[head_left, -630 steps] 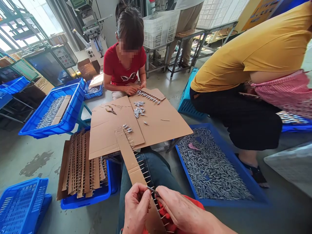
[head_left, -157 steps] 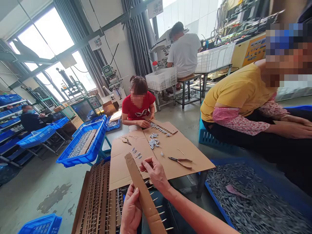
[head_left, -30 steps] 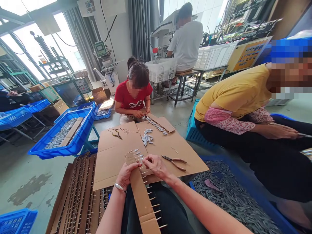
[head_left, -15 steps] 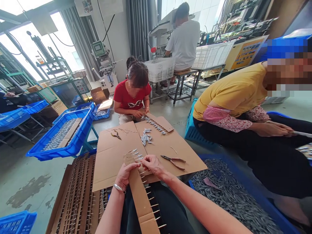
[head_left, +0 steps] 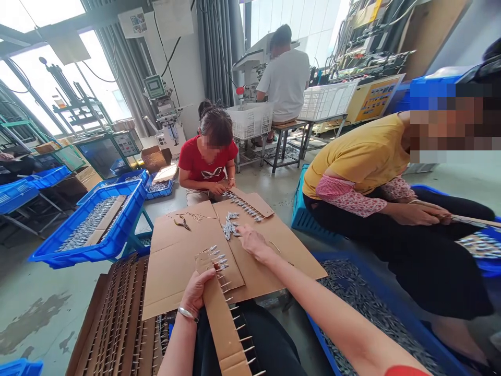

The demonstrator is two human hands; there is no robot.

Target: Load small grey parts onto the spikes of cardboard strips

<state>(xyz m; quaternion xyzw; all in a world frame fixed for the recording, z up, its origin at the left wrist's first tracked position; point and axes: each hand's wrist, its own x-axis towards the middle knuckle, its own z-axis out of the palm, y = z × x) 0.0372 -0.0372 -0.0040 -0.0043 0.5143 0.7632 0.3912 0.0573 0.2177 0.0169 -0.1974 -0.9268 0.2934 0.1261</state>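
My left hand [head_left: 199,290] grips a long cardboard strip [head_left: 219,324] that rests on my lap, thumb on its left edge. Thin pins stick out along the strip's right side, and the top few carry small silver parts [head_left: 217,257]. My right hand [head_left: 253,243] is stretched forward over the big cardboard sheet [head_left: 183,261], fingers extended and fingertips beside a loose pile of silver parts [head_left: 228,227]. I see nothing held in it.
A person in red [head_left: 207,159] works on another strip at the sheet's far edge. A person in yellow [head_left: 364,156] sits at right. Pliers [head_left: 180,223] lie on the sheet. Blue crates of silver parts stand at right [head_left: 352,297] and left [head_left: 90,224]. Filled strips [head_left: 117,318] are stacked lower left.
My right hand has left the top of the strip and reached forward to the pile of parts. My left hand stays on the strip. The pliers by my right hand are now hidden.
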